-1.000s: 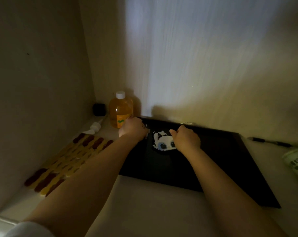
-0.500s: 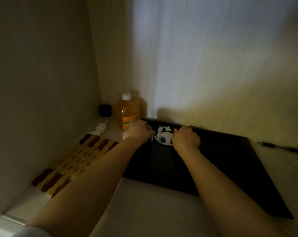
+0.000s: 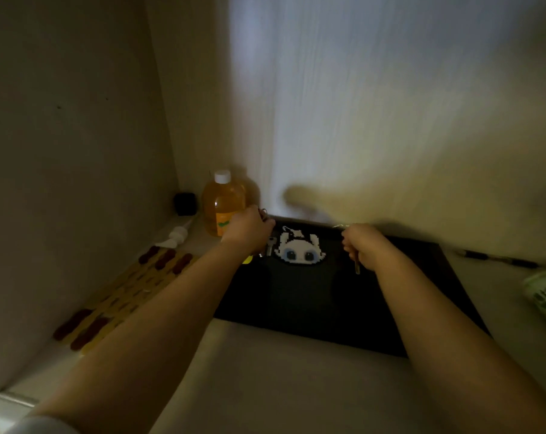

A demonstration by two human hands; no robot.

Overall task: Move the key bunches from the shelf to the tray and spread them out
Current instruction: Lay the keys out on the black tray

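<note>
A black tray [image 3: 312, 308] lies on the pale shelf against the back wall. A white pixel-style charm with blue eyes [image 3: 299, 249] lies on the tray's far left part, with a silver key [image 3: 270, 244] beside it. My left hand [image 3: 248, 230] is curled over the tray's far left corner, gripping a key ring whose loop shows above the knuckles. My right hand [image 3: 364, 245] hovers over the tray to the right of the charm and grips a key bunch, with one key [image 3: 356, 266] hanging below the fist.
An orange bottle with a white cap [image 3: 224, 203] stands in the back left corner, next to a small black cube [image 3: 185, 203]. A white pump head [image 3: 176, 236] and a yellow-and-maroon mat [image 3: 124, 296] lie at left. A pen [image 3: 497, 258] and a green packet [image 3: 545, 296] lie at right.
My right hand has moved to the right, away from the charm, carrying a key bunch. The charm is now fully uncovered. My left hand has stayed at the tray's far left corner.
</note>
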